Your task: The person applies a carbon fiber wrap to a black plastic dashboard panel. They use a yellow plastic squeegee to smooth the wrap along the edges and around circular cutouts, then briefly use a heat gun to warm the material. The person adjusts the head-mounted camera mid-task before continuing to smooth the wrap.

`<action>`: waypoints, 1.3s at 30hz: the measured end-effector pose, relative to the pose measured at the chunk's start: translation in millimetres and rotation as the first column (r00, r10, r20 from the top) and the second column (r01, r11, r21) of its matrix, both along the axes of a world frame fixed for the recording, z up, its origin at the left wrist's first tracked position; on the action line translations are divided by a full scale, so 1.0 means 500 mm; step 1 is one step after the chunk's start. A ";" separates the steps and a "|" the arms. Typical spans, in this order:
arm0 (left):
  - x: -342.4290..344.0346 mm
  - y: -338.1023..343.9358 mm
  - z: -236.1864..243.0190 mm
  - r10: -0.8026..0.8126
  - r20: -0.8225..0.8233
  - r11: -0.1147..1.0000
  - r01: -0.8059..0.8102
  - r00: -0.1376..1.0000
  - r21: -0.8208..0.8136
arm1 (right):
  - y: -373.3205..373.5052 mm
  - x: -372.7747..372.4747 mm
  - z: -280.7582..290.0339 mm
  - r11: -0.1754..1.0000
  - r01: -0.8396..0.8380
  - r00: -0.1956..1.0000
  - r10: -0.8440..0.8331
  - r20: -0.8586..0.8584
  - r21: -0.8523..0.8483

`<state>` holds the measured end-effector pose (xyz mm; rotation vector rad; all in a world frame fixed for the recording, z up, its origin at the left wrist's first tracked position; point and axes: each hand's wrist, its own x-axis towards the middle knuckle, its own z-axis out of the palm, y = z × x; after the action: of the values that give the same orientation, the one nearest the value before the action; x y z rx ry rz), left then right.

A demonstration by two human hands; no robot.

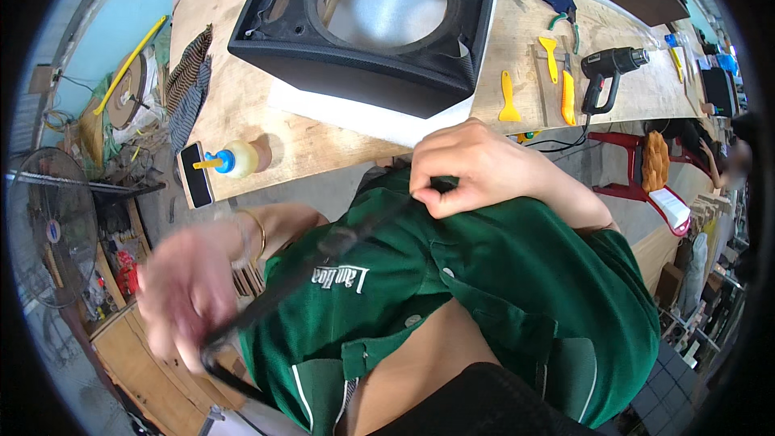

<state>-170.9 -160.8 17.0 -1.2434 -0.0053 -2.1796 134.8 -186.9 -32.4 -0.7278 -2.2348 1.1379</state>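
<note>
My right hand (476,165) is closed in a pinch on one end of a long black strip (347,236), in front of my chest. The strip slants down to my left hand (190,291), where it bends round the closed fingers and trails off below. That hand is smeared by motion, so its finger positions are unclear. Just past my right hand, a black speaker cabinet (355,73) with a big round opening rests on a white sheet (323,113) on the wooden workbench (303,152).
Along the right of the bench lie a yellow scraper (507,98), a second scraper (550,58), a yellow utility knife (567,97) and a black heat gun (607,73). A glue bottle (239,159) and a phone (196,175) are at the left corner. A fan (52,230) stands farther left.
</note>
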 end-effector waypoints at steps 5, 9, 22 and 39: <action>0.089 -0.010 -0.122 -0.379 -0.447 0.800 0.044 0.810 -0.599 | 0.009 0.072 -0.043 0.983 0.170 0.961 -0.149 0.232 -0.074; 0.090 -0.050 -0.136 -0.571 -0.616 0.674 -0.119 0.543 -0.730 | -0.038 0.125 -0.090 0.923 0.123 0.978 -0.050 0.203 -0.364; 0.163 0.008 -0.134 -0.993 -0.108 0.112 0.098 0.044 -0.989 | -0.086 0.143 -0.107 0.955 0.235 0.948 -0.185 0.258 -0.179; 0.140 -0.010 -0.507 -0.952 0.183 -0.304 -0.729 0.244 -0.613 | -0.087 0.216 -0.305 0.663 0.407 0.878 -0.095 0.469 -0.629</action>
<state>-100.9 -165.8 -236.6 -3.9008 -1.6267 0.0335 243.0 -230.2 -185.0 -1.6794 -1.8197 1.8630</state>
